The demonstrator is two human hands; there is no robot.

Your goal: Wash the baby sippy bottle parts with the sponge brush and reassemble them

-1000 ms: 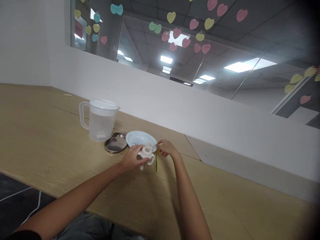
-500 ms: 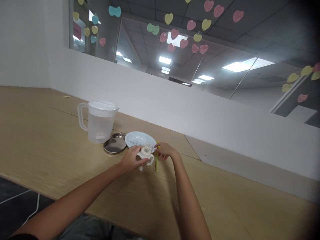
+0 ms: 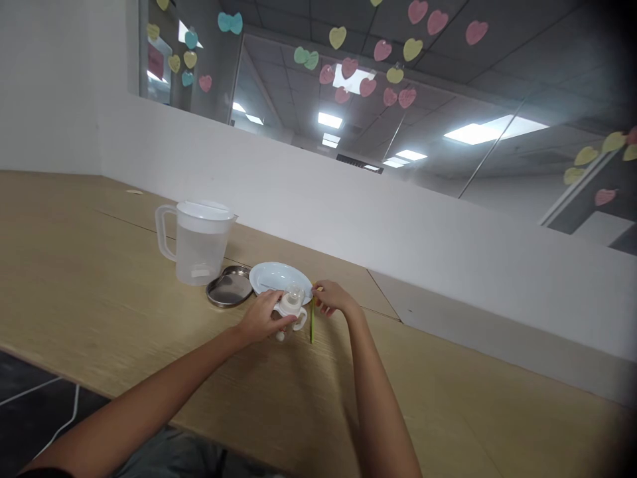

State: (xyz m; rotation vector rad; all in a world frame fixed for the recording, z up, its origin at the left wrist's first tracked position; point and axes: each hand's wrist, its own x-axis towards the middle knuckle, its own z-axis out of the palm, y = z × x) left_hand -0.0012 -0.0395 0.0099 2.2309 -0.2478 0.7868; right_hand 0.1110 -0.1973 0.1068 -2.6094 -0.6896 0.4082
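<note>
A clear baby bottle (image 3: 292, 304) with a white collar, two side handles and a transparent cap stands on the table, tilted slightly in view. My left hand (image 3: 263, 317) is wrapped round its left side. Just right of the bottle is a thin yellow-green stick-like thing (image 3: 312, 325), its exact kind too small to tell. The fingers of my right hand (image 3: 332, 297) are closed at its upper end, which they partly hide. Behind the bottle is a white oval dish (image 3: 271, 271), close to both hands.
A kidney-shaped metal tray (image 3: 229, 289) lies left of the dish. Beyond it stands a translucent lidded pitcher (image 3: 199, 245), its handle to the left. The wooden table (image 3: 124, 299) meets a white wall (image 3: 298, 192) at the back, below a window with heart-shaped notes.
My right hand has shifted very slightly right, and its fingers have drawn in at the top of the yellow-green stick. My left hand and the bottle stay in place.
</note>
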